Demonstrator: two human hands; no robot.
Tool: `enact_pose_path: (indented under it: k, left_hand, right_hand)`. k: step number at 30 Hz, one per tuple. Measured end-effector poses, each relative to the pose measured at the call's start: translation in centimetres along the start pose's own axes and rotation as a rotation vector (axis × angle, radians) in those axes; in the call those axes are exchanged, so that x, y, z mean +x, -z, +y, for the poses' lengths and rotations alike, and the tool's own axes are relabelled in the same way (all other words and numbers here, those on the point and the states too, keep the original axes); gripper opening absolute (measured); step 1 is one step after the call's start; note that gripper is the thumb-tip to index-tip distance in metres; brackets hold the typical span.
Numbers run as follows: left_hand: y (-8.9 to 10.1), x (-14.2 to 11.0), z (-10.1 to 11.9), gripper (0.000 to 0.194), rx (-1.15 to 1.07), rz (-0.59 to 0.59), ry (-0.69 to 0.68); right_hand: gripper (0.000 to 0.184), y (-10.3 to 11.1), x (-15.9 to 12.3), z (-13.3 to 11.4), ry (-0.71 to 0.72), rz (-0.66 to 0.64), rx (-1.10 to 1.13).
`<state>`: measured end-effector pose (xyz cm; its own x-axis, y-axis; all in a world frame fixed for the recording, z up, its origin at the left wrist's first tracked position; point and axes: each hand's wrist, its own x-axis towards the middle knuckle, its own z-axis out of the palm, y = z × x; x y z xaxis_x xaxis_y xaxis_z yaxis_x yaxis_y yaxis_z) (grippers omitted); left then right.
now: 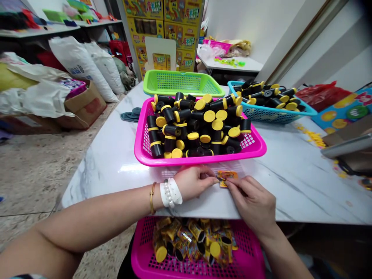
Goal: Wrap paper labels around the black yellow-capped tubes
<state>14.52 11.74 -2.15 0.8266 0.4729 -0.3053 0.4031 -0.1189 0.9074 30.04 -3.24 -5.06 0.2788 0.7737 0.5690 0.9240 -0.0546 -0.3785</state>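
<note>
Over the white tabletop, a small flat orange printed wrapper [229,175] lies at the fingertips of both hands. My left hand [193,182] comes in from the left, thumb and index finger closed at the wrapper's left edge. On the other side, my right hand [252,199] pinches the wrapper's lower part between thumb and fingers. Just beyond them stands a pink basket [200,161] heaped with black cylinders with yellow caps [209,116]. Below the table edge, a second pink basket [142,263] holds similar cylinders covered in orange printed wrappers [186,235].
Behind the near basket is a green basket [186,93]. A blue basket [261,112] of capped black cylinders stands to the right. Small yellow pieces [312,136] lie near a colourful box [345,110]. A dark cloth [130,115] rests at the table's left. Sacks and cartons [84,104] crowd the floor.
</note>
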Motion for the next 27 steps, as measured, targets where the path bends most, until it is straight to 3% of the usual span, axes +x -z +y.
enact_pose_path:
  k: [4, 8, 12, 14, 17, 20, 23, 25, 27]
  left_hand:
    - [0.0, -0.2, 0.4, 0.049, -0.076, -0.021, -0.005]
    - [0.3, 0.1, 0.4, 0.05, -0.127, -0.053, 0.008]
    - [0.5, 0.5, 0.0, 0.035, -0.196, -0.148, 0.03]
    - [0.3, 0.5, -0.2, 0.023, -0.204, -0.156, 0.06]
    - [-0.2, 0.5, -0.3, 0.01, -0.196, -0.11, 0.095]
    - [-0.4, 0.3, -0.4, 0.008, -0.197, -0.075, 0.068]
    - [-0.4, 0.3, -0.3, 0.019, -0.224, -0.02, 0.016]
    - [-0.3, 0.4, -0.3, 0.023, -0.221, 0.022, 0.006]
    - [-0.2, 0.5, -0.2, 0.025, -0.195, 0.053, 0.015]
  right_hand:
    - [0.02, 0.5, -0.6, -0.9, 0.086, 0.084, 0.027]
    - [0.039, 0.5, -0.7, -1.8, 0.251, 0.055, 0.068]
    - [0.027, 0.1, 0.0, -2.0, 0.318, -0.035, 0.115]
    - [0.023, 0.4, 0.1, -1.7, 0.27, -0.081, 0.199]
    - [0.029, 1.5, -0.3, -0.8, 0.087, -0.088, 0.217]
    - [0.055, 2.2, -1.3, 0.1, -0.068, -0.142, 0.068]
    - [0.077, 1.3, -2.1, -0.1, -0.092, -0.128, -0.083]
    - [0.075, 0.2, -2.2, -0.8, -0.074, -0.087, -0.152]
    - [0.06, -0.8, -1.6, -1.2, -0.055, -0.073, -0.181]
